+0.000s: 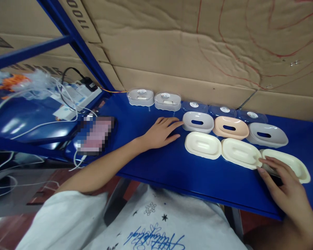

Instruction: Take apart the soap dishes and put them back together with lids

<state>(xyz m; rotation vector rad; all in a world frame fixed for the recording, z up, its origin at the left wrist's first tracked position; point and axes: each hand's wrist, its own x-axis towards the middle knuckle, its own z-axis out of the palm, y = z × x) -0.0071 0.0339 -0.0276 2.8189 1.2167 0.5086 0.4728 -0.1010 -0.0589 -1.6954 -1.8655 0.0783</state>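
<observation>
My left hand (161, 133) lies on the blue tabletop with fingers spread, its fingertips at the left end of a grey slotted soap dish tray (197, 117). Beside that tray sit a peach slotted tray (220, 127) and another grey slotted tray (276, 133). In front is a row of cream oval soap dish bases: a left one (202, 145), a middle one (240, 152) and a right one (299, 166). My right hand (284, 182) reaches over the right base and partly hides it. Its thumb and index tips touch where the middle and right bases meet, without a closed grip.
Clear lids (223, 110) with round stickers lie behind the trays. Two closed grey soap boxes (167, 101) stand against the cardboard wall (172, 52). At left are a blurred-out phone (96, 135) with a white cable, a power strip (80, 100) and a blue metal frame (88, 52).
</observation>
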